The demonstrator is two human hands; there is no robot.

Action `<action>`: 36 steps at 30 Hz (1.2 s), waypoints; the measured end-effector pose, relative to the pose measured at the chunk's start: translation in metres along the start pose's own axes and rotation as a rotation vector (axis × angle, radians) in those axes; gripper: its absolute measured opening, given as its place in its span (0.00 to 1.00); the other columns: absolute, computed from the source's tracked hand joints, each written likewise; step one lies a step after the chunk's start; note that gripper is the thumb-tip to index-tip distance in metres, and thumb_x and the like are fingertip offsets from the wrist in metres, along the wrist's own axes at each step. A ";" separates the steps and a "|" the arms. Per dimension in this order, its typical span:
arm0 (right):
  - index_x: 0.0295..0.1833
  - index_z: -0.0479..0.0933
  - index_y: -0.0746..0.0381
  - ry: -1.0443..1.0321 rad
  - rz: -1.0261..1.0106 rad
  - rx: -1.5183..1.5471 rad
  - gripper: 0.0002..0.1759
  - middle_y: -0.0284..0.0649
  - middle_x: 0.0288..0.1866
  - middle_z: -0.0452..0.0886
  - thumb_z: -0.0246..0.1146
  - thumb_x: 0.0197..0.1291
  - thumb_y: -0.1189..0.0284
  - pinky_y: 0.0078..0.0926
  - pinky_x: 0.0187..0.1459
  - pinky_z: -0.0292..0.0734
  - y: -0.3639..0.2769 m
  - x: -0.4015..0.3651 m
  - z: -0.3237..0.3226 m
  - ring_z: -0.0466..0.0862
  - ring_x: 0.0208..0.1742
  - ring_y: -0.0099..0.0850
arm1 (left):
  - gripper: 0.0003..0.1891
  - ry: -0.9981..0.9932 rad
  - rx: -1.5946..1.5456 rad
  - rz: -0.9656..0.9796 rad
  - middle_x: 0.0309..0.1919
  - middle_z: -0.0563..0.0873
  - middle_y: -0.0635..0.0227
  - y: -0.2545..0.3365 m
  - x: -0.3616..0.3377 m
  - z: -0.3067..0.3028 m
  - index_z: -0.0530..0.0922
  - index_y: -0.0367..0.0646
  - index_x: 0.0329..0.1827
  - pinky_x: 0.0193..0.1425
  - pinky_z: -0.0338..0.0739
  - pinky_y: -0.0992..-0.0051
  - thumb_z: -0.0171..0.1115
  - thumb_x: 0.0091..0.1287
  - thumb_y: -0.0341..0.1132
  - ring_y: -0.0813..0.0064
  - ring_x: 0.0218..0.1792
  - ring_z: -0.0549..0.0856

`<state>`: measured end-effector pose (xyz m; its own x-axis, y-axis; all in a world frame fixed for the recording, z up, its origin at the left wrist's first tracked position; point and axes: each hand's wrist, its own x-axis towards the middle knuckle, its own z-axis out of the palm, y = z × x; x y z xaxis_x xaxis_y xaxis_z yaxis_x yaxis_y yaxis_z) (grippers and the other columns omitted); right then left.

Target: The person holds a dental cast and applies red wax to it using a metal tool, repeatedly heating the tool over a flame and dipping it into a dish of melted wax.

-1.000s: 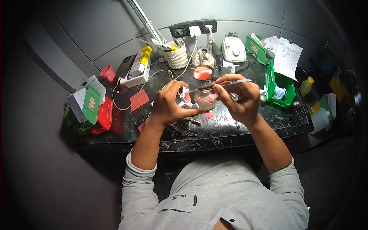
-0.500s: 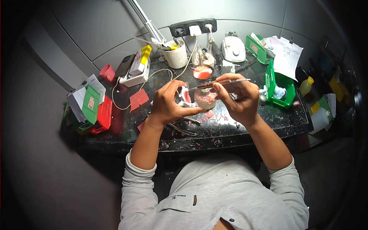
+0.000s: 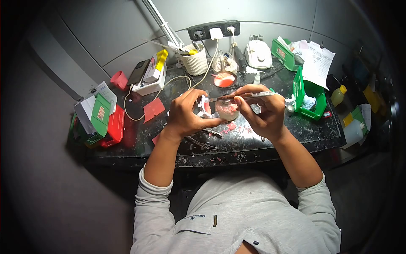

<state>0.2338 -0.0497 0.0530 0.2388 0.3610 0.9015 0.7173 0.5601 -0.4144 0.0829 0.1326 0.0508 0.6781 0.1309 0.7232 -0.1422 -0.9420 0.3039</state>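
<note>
- Dental cast (image 3: 204, 106), pink and white, is held up off the bench in the left hand (image 3: 184, 113); the fingers curl over it from the left and the thumb sits beneath
- The right hand (image 3: 262, 111) pinches a thin metal instrument (image 3: 239, 97) between thumb and fingertips, and the blade lies almost level, pointing left
- The tip of the blade reaches the top of the cast; from here I cannot tell whether it actually touches
- A glass jar (image 3: 227, 110) with pink bits inside stands on the benchtop (image 3: 275, 142) just under the instrument, between the two hands
- Behind the hands sits a small bowl (image 3: 224, 79) of pink material, with a white basket cup (image 3: 195, 62) full of tools to its left
- A pair of pliers (image 3: 203, 144) lies on the bench near the left wrist, among pink crumbs
- Off to the person's right is an open green bin (image 3: 311, 95), with a printed sheet (image 3: 318, 63) propped behind it
- At the left end of the bench a green box (image 3: 100, 115) rests against a red box (image 3: 114, 127)
- A power strip (image 3: 213, 29) with plugs in it is fixed to the wall at the back
</note>
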 end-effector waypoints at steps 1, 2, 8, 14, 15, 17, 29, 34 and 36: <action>0.46 0.84 0.72 -0.003 0.001 0.003 0.08 0.45 0.45 0.91 0.71 0.62 0.83 0.22 0.38 0.88 0.000 0.000 0.000 0.93 0.38 0.27 | 0.37 0.000 0.003 0.004 0.28 0.81 0.71 0.000 0.000 0.000 0.83 0.37 0.44 0.26 0.69 0.77 0.91 0.38 0.52 0.81 0.23 0.75; 0.46 0.84 0.72 -0.005 0.001 0.005 0.07 0.45 0.45 0.91 0.71 0.62 0.83 0.22 0.39 0.88 0.000 0.000 -0.001 0.93 0.38 0.28 | 0.37 0.000 0.002 0.004 0.28 0.81 0.71 0.000 0.000 0.000 0.83 0.37 0.44 0.26 0.69 0.77 0.91 0.38 0.52 0.81 0.23 0.75; 0.45 0.84 0.71 -0.013 0.010 0.012 0.07 0.45 0.46 0.90 0.71 0.62 0.83 0.22 0.38 0.88 -0.002 0.000 0.001 0.93 0.38 0.28 | 0.36 0.000 -0.001 0.009 0.29 0.82 0.70 0.000 0.000 0.000 0.83 0.37 0.44 0.27 0.71 0.76 0.91 0.38 0.52 0.80 0.24 0.77; 0.46 0.84 0.71 -0.019 0.008 0.025 0.07 0.45 0.47 0.90 0.70 0.62 0.83 0.22 0.38 0.89 -0.001 -0.001 0.001 0.93 0.38 0.29 | 0.36 -0.003 0.002 0.006 0.29 0.82 0.69 0.000 0.000 -0.001 0.83 0.37 0.44 0.27 0.71 0.77 0.91 0.38 0.52 0.80 0.24 0.77; 0.46 0.84 0.71 -0.019 0.008 0.025 0.07 0.45 0.47 0.90 0.70 0.62 0.83 0.22 0.38 0.89 -0.001 0.000 0.001 0.93 0.38 0.29 | 0.36 -0.009 0.003 0.000 0.29 0.82 0.69 0.000 0.000 -0.002 0.83 0.37 0.44 0.28 0.71 0.76 0.91 0.38 0.52 0.80 0.24 0.77; 0.47 0.84 0.72 -0.058 -0.021 0.035 0.08 0.46 0.47 0.90 0.70 0.62 0.83 0.23 0.38 0.89 -0.001 0.000 0.000 0.93 0.39 0.29 | 0.36 -0.017 0.003 -0.005 0.29 0.82 0.69 0.000 0.000 -0.001 0.83 0.37 0.44 0.28 0.72 0.76 0.91 0.38 0.52 0.80 0.24 0.77; 0.48 0.84 0.72 -0.043 0.022 0.033 0.09 0.45 0.47 0.90 0.68 0.62 0.84 0.23 0.39 0.91 -0.002 0.000 0.000 0.93 0.41 0.29 | 0.36 -0.003 0.016 0.022 0.29 0.83 0.68 0.000 0.000 0.000 0.83 0.37 0.43 0.29 0.74 0.74 0.91 0.37 0.51 0.77 0.25 0.79; 0.48 0.84 0.72 -0.076 0.024 0.040 0.10 0.45 0.48 0.89 0.68 0.61 0.85 0.24 0.41 0.91 -0.004 0.001 -0.002 0.93 0.43 0.30 | 0.36 -0.023 0.017 0.005 0.30 0.83 0.68 0.001 0.001 -0.002 0.83 0.37 0.44 0.29 0.74 0.74 0.91 0.37 0.52 0.77 0.25 0.80; 0.49 0.83 0.72 -0.072 0.036 0.052 0.10 0.45 0.48 0.89 0.68 0.61 0.85 0.24 0.41 0.91 -0.003 0.002 -0.003 0.93 0.44 0.30 | 0.36 -0.020 0.014 0.011 0.30 0.83 0.68 -0.001 0.000 -0.002 0.83 0.37 0.44 0.29 0.74 0.74 0.91 0.37 0.52 0.77 0.25 0.80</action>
<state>0.2334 -0.0530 0.0563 0.2146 0.4330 0.8755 0.6736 0.5835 -0.4537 0.0818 0.1339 0.0520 0.6911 0.1144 0.7136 -0.1397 -0.9476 0.2872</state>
